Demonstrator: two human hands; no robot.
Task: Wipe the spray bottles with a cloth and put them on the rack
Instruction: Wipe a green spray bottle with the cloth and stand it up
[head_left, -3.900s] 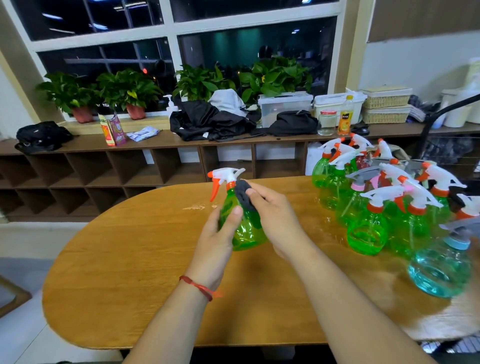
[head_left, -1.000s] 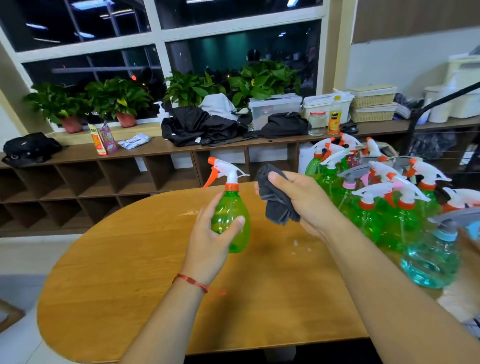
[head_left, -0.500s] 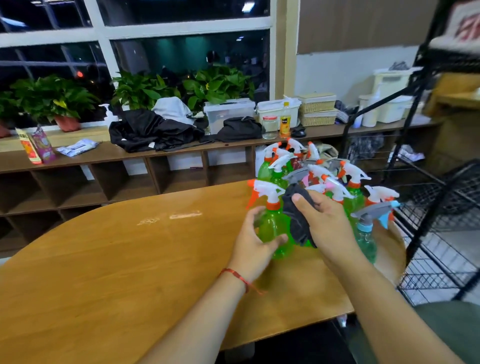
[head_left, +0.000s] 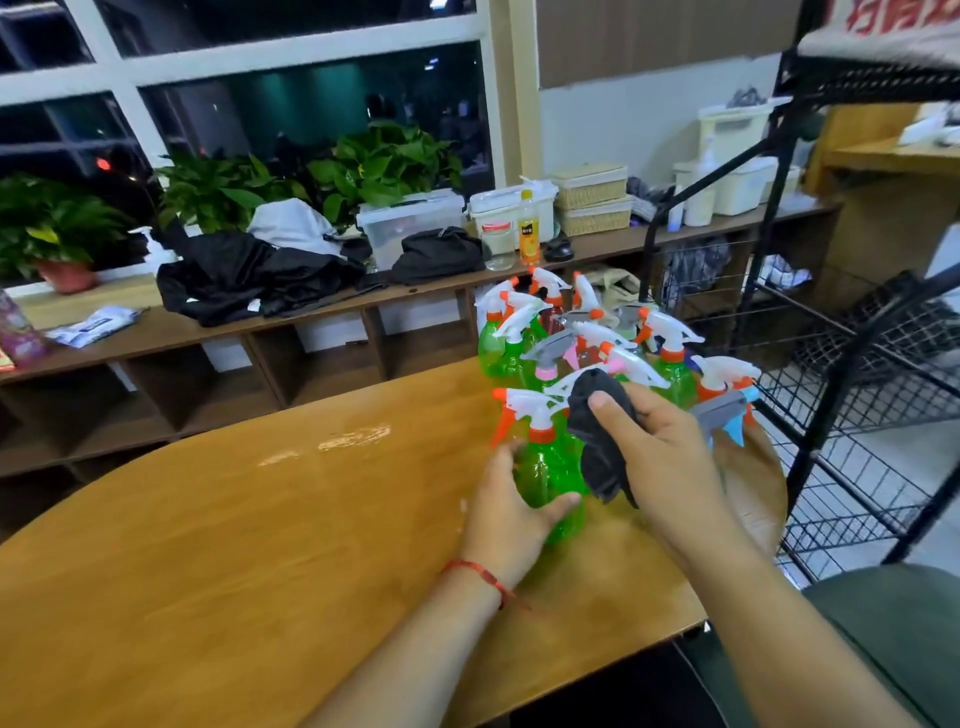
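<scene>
Your left hand (head_left: 511, 512) curls round the green spray bottle (head_left: 550, 467) at the table's (head_left: 260, 545) right end, steadying it while your right hand (head_left: 660, 457) clamps the dark cloth (head_left: 597, 441) at its side, with the rack (head_left: 852, 374) close on the right, likely for shelving.

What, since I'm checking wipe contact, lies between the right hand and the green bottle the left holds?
Only the dark cloth, gripped by the right hand, beside the green bottle in the left hand; the head view shows it.
</scene>
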